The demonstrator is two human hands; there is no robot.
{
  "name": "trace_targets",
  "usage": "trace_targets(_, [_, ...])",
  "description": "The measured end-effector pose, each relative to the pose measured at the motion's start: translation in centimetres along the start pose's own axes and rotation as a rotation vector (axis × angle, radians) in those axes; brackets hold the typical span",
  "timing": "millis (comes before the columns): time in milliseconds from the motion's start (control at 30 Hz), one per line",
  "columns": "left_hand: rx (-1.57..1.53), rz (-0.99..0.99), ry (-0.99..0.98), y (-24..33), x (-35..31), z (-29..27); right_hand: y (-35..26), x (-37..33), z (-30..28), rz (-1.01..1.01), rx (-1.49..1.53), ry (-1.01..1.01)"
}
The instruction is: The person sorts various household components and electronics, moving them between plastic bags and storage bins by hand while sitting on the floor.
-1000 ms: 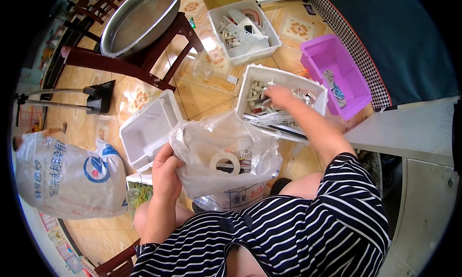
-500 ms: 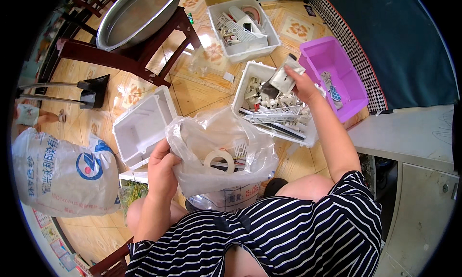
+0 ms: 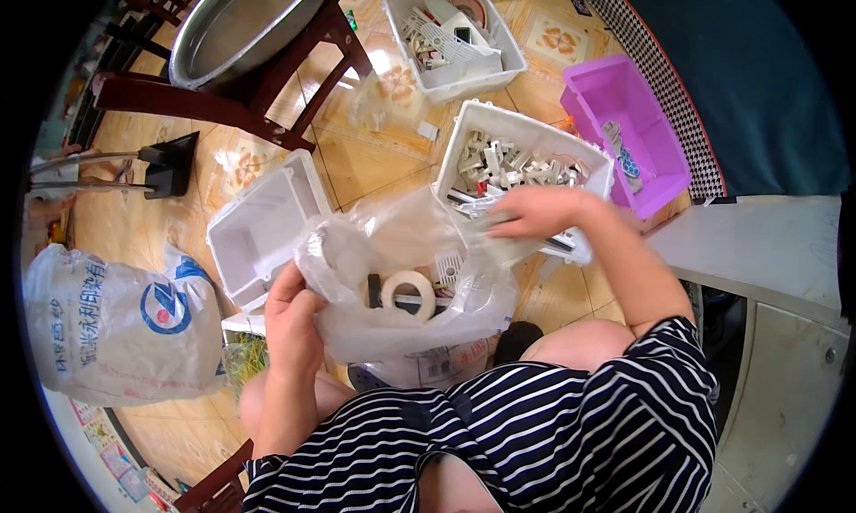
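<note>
Left of the clear plastic bag (image 3: 401,281) sits an empty white bin (image 3: 259,232); the left hand (image 3: 290,321) pinches the bag's left edge. Inside the bag lies a tape roll (image 3: 408,294). At its right rim the right hand (image 3: 535,214) hovers over a white parts bin (image 3: 526,134), fingers blurred, grip unclear
</note>
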State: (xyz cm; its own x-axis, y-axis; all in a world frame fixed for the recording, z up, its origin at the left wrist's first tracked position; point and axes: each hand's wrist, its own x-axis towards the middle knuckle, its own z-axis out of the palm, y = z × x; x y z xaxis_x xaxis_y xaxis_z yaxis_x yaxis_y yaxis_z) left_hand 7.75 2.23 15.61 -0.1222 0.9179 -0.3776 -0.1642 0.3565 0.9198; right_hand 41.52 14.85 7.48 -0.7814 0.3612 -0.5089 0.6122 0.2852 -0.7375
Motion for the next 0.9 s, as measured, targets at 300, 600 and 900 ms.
trace_targets(300, [-0.057,-0.073,0.044,0.3,1.2,0.4,7.3,0.1,3.5,0.511,-0.031,0.291])
trace_targets(600, [-0.057,-0.068,0.044,-0.1,2.0,0.9,13.0,2.7,8.2,0.379,-0.530,0.644])
trace_targets(900, [-0.038,-0.070,0.001,0.2,1.4,0.6,15.7,1.5,7.0,0.307,-0.266,0.941])
